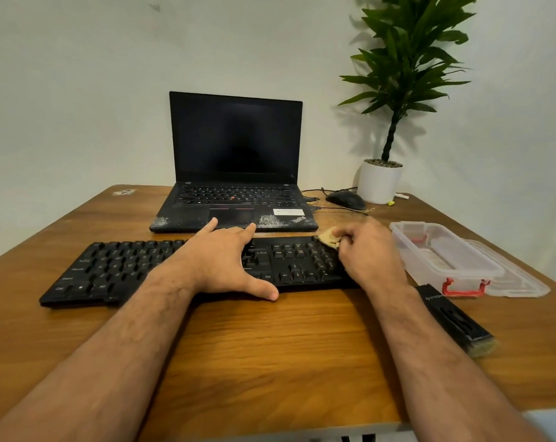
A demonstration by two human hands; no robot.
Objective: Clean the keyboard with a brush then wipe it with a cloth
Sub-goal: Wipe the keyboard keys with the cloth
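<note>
A black keyboard (pixel 117 269) lies across the wooden table (pixel 270 346) in front of me. My left hand (pixel 219 260) rests flat on its middle, fingers spread to the far edge and thumb at the near edge. My right hand (pixel 366 250) grips a small tan cloth (pixel 327 239) and holds it on the keyboard's far right corner, over the number pad. A black brush (pixel 458 320) with pale bristles lies on the table by my right forearm, bristles toward me.
An open black laptop (pixel 235 173) stands behind the keyboard. A black mouse (pixel 347 199) and a potted plant (pixel 380 181) sit at the back right. A clear plastic box (pixel 439 250) with red clips stands to the right, its lid (pixel 519 279) beside it.
</note>
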